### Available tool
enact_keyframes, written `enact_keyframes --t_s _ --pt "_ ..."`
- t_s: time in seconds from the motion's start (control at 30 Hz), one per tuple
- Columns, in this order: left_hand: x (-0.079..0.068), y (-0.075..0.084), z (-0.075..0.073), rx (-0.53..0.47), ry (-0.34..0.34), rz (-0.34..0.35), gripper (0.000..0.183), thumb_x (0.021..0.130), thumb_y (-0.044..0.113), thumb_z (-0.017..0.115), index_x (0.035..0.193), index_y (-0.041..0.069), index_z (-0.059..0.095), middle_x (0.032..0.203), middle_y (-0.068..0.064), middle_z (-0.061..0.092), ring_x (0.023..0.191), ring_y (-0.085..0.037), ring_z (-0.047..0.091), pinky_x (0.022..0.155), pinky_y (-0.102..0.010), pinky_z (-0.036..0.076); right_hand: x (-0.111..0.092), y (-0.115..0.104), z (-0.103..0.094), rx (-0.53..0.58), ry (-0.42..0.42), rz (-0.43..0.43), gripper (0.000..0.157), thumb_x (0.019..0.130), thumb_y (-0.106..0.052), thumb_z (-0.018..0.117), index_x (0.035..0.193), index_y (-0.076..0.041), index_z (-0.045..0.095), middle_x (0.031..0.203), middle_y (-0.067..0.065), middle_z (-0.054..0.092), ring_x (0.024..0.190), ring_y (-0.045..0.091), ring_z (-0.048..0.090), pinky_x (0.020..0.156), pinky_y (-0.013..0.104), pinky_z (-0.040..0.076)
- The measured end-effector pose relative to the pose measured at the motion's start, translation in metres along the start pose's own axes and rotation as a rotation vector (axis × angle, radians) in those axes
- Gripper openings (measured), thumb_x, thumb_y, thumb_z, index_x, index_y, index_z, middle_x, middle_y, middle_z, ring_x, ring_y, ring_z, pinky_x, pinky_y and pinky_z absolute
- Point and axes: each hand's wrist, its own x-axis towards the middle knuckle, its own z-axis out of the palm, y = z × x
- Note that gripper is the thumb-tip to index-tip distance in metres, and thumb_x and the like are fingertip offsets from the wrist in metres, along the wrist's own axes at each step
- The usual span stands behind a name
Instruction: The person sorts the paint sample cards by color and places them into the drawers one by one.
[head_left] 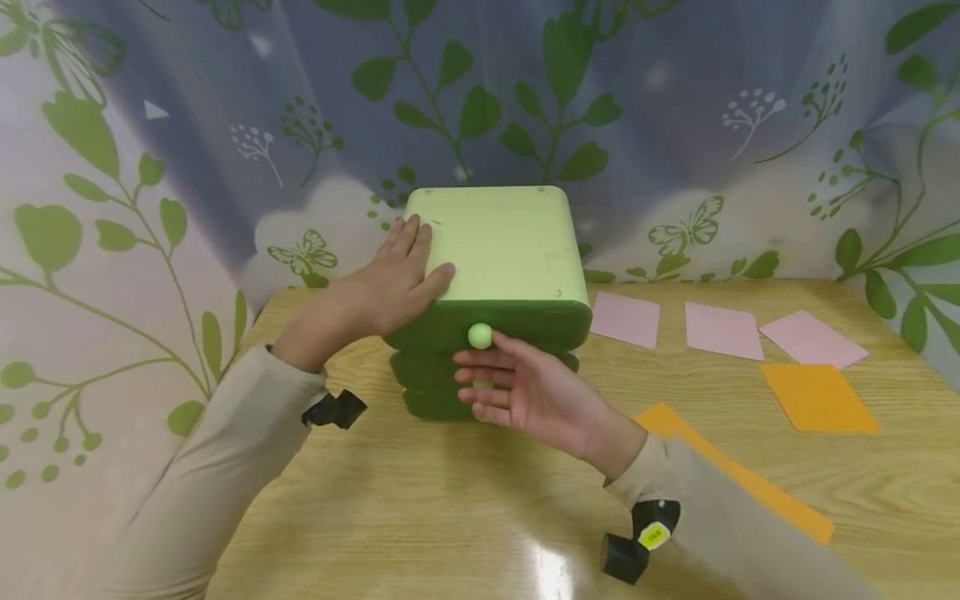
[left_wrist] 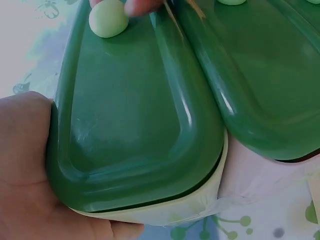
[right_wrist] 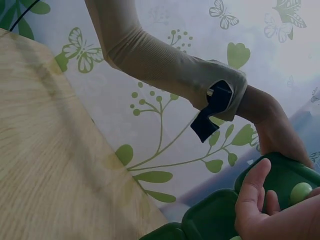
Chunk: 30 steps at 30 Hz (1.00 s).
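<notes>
Plastic seems the likely make of the small drawer cabinet (head_left: 495,242), which stands on the bench (head_left: 337,508) before the person, pale top upward and glossy green drawer fronts (head_left: 543,327) facing them. It should handle as stiff and fairly light, so a tug at one drawer could drag or tip the whole body. The smooth fronts look slippery; the round pale knob (head_left: 480,336) is the natural place to take hold, with the body steadied from above and the side. The left hand (head_left: 386,287) lies across the left edge of the top, fingers nearly straight, pressing rather than clasping. The right hand (head_left: 543,400) has a narrow grip: thumb and one finger sit on either side of the uppermost drawer's knob in what looks like a light pinch, the other fingers extended loosely below. Pink cards (head_left: 723,331) and orange sheets (head_left: 821,398) lie to the right.
</notes>
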Motion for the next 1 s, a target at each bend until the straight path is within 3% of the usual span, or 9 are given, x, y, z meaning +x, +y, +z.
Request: enact_keyframes --t_s 0.17,0.3,0.53,0.67,0.8,1.0 --pt "-0.001 -0.001 0.001 0.001 0.013 -0.001 0.074 0.105 0.044 0.017 0.149 -0.008 -0.01 0.156 -0.024 -0.02 0.143 -0.035 -0.021 0.117 -0.047 -0.006 -0.006 0.013 -0.003 0.028 0.029 0.058 0.037 0.106 -0.033 0.036 0.117 -0.002 0.052 0.107 0.008 0.061 0.094 0.018 0.062 0.086 0.027 0.051" --pt "-0.002 0.0 0.001 -0.001 0.018 -0.001 0.073 0.105 0.043 0.018 0.149 -0.008 -0.01 0.156 -0.024 -0.02 0.143 -0.036 -0.021 0.117 -0.047 -0.006 -0.005 0.02 -0.008 0.025 0.005 0.078 0.043 0.106 -0.033 0.033 0.125 0.003 0.047 0.111 0.009 0.062 0.099 0.02 0.063 0.094 0.032 0.049" --pt "-0.001 0.0 0.002 0.001 0.022 0.0 0.073 0.105 0.043 0.019 0.149 -0.008 -0.009 0.156 -0.025 -0.019 0.143 -0.035 -0.021 0.117 -0.046 -0.006 0.004 0.028 -0.018 0.02 0.033 0.126 0.054 0.106 -0.033 0.032 0.138 0.01 0.034 0.118 0.014 0.06 0.106 0.023 0.062 0.111 0.043 0.031" --pt "0.0 -0.001 0.003 -0.001 0.021 0.0 0.074 0.104 0.045 0.018 0.15 -0.007 -0.009 0.156 -0.024 -0.019 0.143 -0.034 -0.021 0.117 -0.046 -0.006 0.011 0.029 -0.025 0.015 0.041 0.127 0.052 0.106 -0.031 0.031 0.138 0.009 0.035 0.117 0.012 0.062 0.107 0.022 0.062 0.111 0.042 0.033" --pt "0.001 0.0 0.004 0.007 0.023 -0.004 0.074 0.104 0.045 0.017 0.15 -0.007 -0.009 0.156 -0.023 -0.019 0.143 -0.034 -0.021 0.117 -0.046 -0.005 0.015 0.026 -0.027 0.016 0.065 0.123 0.041 0.106 -0.026 0.034 0.129 0.007 0.044 0.109 0.009 0.067 0.101 0.019 0.066 0.11 0.04 0.033" --pt "0.0 0.0 0.003 0.016 0.024 -0.012 0.074 0.104 0.045 0.017 0.15 -0.007 -0.009 0.156 -0.023 -0.019 0.143 -0.034 -0.021 0.117 -0.045 -0.005 0.017 0.026 -0.027 0.023 0.087 0.115 0.033 0.105 -0.023 0.038 0.12 0.003 0.05 0.106 0.009 0.069 0.098 0.019 0.067 0.1 0.034 0.046"
